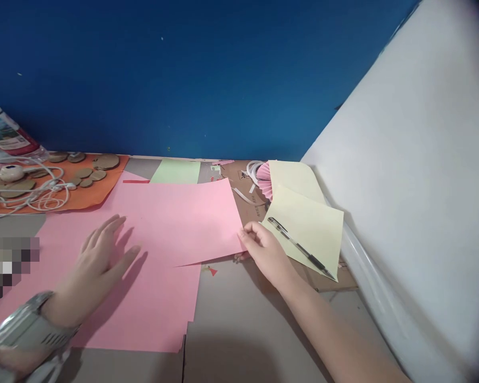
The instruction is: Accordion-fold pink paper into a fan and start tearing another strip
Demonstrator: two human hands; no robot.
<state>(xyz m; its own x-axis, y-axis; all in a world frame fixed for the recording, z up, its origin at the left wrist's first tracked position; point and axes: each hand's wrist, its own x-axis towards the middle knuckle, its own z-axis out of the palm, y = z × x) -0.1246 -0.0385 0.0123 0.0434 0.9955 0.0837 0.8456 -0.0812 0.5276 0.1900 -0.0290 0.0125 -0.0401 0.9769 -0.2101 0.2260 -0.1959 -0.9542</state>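
My right hand point(262, 249) pinches the right edge of a pink paper sheet point(191, 218), which is lifted a little on that side. Beneath and to the left lies more pink paper point(143, 314), spread flat on the grey table. Over this paper hovers my left hand point(99, 271), its fingers apart and nothing in them; a watch point(35, 322) is on that wrist. Just right of my right hand, a black gel pen point(301, 247) rests on a pale yellow sheet point(323, 221).
Wooden discs point(83, 173) and white earphones point(8, 173) lie on orange paper point(112, 183) at the left, near a bottle point(8, 130). A pink pleated paper fan point(264, 178) sits by cardboard point(243, 199). Blue and white walls bound the table.
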